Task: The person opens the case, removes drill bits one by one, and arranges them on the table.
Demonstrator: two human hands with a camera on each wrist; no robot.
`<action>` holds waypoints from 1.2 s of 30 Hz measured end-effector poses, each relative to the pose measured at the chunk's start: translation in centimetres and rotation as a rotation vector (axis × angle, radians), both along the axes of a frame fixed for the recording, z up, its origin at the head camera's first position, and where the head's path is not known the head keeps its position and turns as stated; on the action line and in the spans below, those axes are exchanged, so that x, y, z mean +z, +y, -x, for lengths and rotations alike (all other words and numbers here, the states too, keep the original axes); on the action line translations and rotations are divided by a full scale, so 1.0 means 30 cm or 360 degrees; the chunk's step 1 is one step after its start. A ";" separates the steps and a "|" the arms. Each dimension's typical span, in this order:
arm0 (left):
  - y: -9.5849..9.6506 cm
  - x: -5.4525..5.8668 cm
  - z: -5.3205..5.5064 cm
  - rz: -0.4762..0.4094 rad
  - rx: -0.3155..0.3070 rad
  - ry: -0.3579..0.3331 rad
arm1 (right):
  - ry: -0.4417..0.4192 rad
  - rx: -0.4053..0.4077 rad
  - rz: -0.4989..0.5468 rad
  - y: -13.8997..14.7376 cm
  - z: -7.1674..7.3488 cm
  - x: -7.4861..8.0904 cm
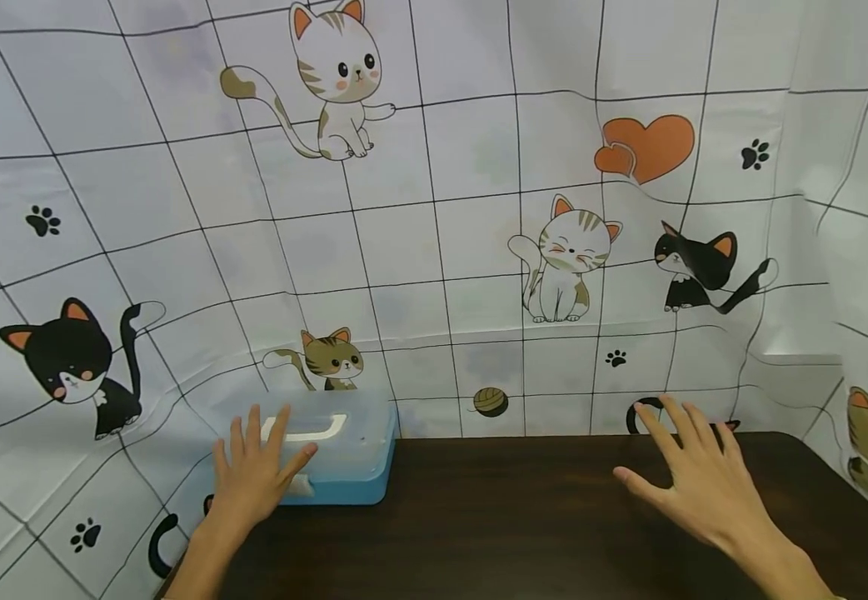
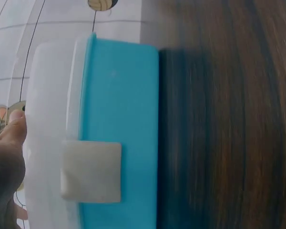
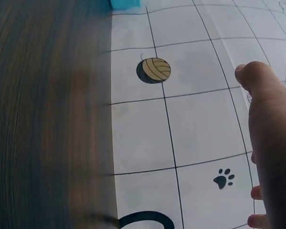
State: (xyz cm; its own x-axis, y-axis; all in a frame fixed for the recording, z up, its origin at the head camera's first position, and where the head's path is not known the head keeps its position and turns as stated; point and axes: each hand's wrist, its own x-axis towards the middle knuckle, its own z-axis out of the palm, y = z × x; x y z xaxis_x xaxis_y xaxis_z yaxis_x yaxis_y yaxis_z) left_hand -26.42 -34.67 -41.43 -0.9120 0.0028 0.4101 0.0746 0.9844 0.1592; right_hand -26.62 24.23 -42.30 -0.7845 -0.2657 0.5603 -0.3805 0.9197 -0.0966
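A blue plastic box (image 1: 355, 487) with a translucent lid (image 1: 370, 417) and a white carrying handle (image 1: 321, 431) stands at the back left of the dark table. My left hand (image 1: 254, 475), fingers spread, is over the box's front left part and overlaps its lid. In the left wrist view, the box's whitish latch (image 2: 91, 171) shows on the blue side, with my thumb (image 2: 15, 129) beside the lid. To the right, my right hand (image 1: 704, 483) is held over the table with its fingers spread and nothing in it. The box's contents are hidden.
The dark wooden table (image 1: 501, 517) reaches back to a white sheet (image 1: 471, 242) printed with grid lines, cats and paw prints. That sheet hangs behind the table and along both sides. A corner of the box shows at the top of the right wrist view.
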 end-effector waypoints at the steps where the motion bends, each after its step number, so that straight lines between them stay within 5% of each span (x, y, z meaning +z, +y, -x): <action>1: -0.002 0.002 -0.003 -0.0014 0.0006 -0.0020 | 0.0017 0.0008 0.0004 -0.004 -0.001 0.000; 11: -0.027 -0.017 0.006 -0.0074 -0.0048 -0.0035 | 0.0136 0.0142 0.0043 -0.109 0.019 -0.005; 23: -0.149 -0.066 0.016 -0.0153 -0.0095 0.0036 | -0.0013 0.0288 -0.0051 -0.344 0.051 -0.050; 31: -0.240 -0.120 0.050 -0.0396 -0.0209 0.0061 | -0.0033 0.0424 -0.0129 -0.508 0.048 -0.055; 36: -0.289 -0.153 0.048 -0.0621 -0.0192 0.0085 | -0.0060 0.0536 -0.0130 -0.611 0.030 -0.060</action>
State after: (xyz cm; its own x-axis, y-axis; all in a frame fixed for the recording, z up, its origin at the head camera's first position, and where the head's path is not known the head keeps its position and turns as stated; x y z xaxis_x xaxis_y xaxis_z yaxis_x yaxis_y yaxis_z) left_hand -27.87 -43.34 -46.02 -0.8921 -0.0568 0.4482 0.2038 0.8347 0.5115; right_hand -27.52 5.90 -44.10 -0.6647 -0.5559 0.4991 -0.6616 0.7484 -0.0474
